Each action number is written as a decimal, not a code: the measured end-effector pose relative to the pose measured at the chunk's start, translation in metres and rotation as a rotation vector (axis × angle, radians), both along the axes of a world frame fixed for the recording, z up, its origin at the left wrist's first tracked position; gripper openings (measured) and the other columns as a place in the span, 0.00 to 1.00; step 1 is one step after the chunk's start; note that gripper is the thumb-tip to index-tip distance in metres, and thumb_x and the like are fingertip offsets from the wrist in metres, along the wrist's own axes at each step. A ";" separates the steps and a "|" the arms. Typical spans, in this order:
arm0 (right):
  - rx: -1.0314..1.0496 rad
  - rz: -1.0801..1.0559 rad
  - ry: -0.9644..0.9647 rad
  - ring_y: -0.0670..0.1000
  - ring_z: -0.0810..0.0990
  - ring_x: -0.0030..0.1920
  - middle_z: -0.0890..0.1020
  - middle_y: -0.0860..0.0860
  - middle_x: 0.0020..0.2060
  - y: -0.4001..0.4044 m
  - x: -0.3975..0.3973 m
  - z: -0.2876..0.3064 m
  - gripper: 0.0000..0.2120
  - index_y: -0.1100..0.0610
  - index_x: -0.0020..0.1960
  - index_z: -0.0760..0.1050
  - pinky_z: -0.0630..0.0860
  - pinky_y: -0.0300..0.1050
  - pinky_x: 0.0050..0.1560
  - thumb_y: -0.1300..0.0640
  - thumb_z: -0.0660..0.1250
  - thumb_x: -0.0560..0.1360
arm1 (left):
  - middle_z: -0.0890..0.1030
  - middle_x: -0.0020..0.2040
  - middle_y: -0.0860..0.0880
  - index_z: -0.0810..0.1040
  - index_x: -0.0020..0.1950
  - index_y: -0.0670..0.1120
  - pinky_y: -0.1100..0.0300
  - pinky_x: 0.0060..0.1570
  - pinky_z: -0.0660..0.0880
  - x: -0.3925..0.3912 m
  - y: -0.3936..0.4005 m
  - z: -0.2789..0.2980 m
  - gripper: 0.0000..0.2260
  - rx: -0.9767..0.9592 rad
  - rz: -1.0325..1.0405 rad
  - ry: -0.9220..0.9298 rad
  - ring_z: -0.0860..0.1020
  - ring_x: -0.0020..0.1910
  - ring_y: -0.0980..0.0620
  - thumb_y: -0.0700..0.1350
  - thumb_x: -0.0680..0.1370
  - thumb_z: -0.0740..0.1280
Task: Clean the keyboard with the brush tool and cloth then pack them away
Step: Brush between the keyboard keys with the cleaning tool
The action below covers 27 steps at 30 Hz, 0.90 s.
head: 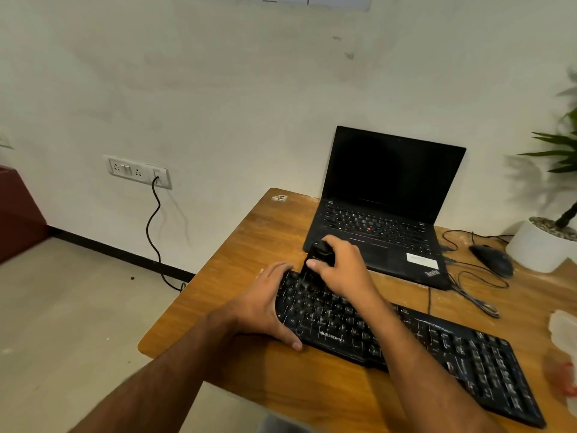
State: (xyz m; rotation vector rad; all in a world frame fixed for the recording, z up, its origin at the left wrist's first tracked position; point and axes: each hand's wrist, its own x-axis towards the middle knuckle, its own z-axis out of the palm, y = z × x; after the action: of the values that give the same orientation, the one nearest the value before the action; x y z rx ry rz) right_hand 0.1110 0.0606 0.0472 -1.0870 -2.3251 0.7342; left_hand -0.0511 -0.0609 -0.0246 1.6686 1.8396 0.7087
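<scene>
The left hand [265, 304] lies fingers spread over the left end of the black keyboard [406, 342], bracing it, thumb along its near edge. Just right of it, the right hand [340, 267] is clenched on the black brush tool [315, 264], held steeply with its lower end on the upper-left keys. The keyboard's long axis runs rightward and toward the wearer; most unbrushed keys appear to lie that way. The open laptop [384, 214] crowds the far side. A pale cloth [565, 329], blurred, sits at the desk's right margin.

Two hands [265, 307], one keyboard [437, 348], one laptop [384, 207]
</scene>
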 end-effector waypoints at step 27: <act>0.006 0.058 -0.035 0.49 0.79 0.48 0.81 0.47 0.46 0.002 0.018 0.005 0.11 0.51 0.53 0.77 0.76 0.47 0.49 0.54 0.75 0.74 | 0.60 0.77 0.62 0.53 0.83 0.55 0.59 0.77 0.63 0.001 -0.002 0.004 0.65 0.031 0.025 -0.071 0.63 0.75 0.59 0.57 0.55 0.88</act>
State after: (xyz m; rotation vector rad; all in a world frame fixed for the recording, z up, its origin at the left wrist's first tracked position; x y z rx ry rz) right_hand 0.1290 0.0623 0.0517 -1.0418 -2.3957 0.7350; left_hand -0.0497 -0.0629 -0.0203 1.6207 1.8114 0.8006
